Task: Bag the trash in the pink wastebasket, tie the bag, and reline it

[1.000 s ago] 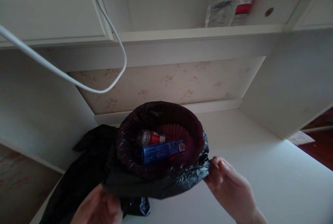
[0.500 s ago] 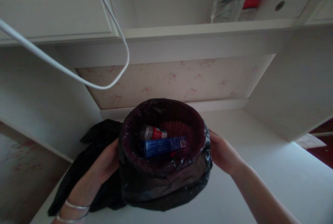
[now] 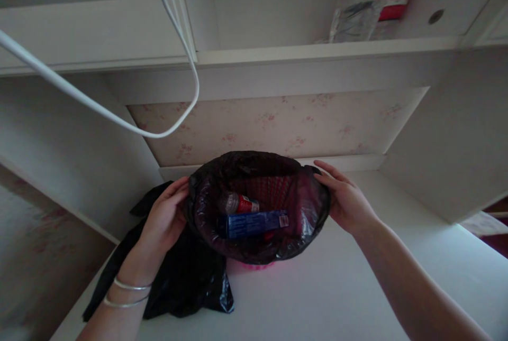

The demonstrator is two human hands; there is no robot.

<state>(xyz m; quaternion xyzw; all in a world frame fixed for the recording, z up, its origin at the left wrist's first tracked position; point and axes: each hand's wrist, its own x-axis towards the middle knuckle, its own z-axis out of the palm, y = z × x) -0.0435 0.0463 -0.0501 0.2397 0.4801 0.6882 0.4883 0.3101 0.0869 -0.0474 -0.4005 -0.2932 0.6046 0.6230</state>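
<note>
A black garbage bag (image 3: 238, 160) lines a pink trash bin (image 3: 257, 266), and its wide mouth faces up at me. My left hand (image 3: 166, 219) closes on the bag's left edge. On the opposite side, my right hand (image 3: 349, 203) holds the right edge, thumb side toward the rim. Inside lie a blue box (image 3: 256, 223) with a barcode on its end and a clear plastic bottle (image 3: 238, 203) with a red label. Most of the bin is hidden by the bag; only a strip of pink shows beneath.
Another black plastic bag (image 3: 186, 277) lies crumpled at the left on the white surface (image 3: 317, 298). A white cable (image 3: 159, 134) hangs across the upper left. Overhead, a shelf (image 3: 317, 54) carries plastic bottles (image 3: 392, 0). White side panels stand left and right.
The bag's outer fold, which hung down around the bin, has been drawn up to the rim. My hands have come up to the edges, and pink now shows below.
</note>
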